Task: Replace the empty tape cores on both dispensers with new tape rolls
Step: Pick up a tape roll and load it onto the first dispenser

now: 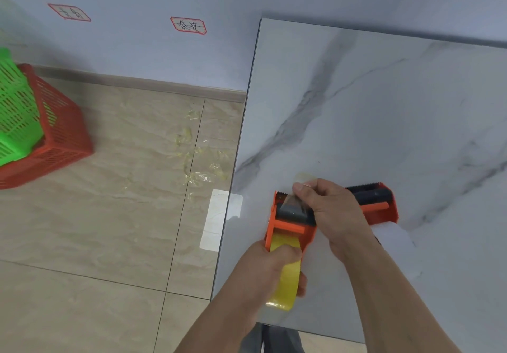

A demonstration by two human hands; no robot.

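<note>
The left hand (pixel 270 266) grips an orange dispenser (pixel 290 226) holding a yellow tape roll (pixel 286 276) over the marble table (pixel 384 105). The right hand (pixel 333 212) pinches the clear tape end (pixel 292 201) near its toothed blade. A second dispenser (pixel 380 201) lies just behind.

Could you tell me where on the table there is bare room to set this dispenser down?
The marble table is bare beyond the second dispenser, up to the wall, and along its left edge. It is crowded near the front, around both hands and the held dispenser.
</note>
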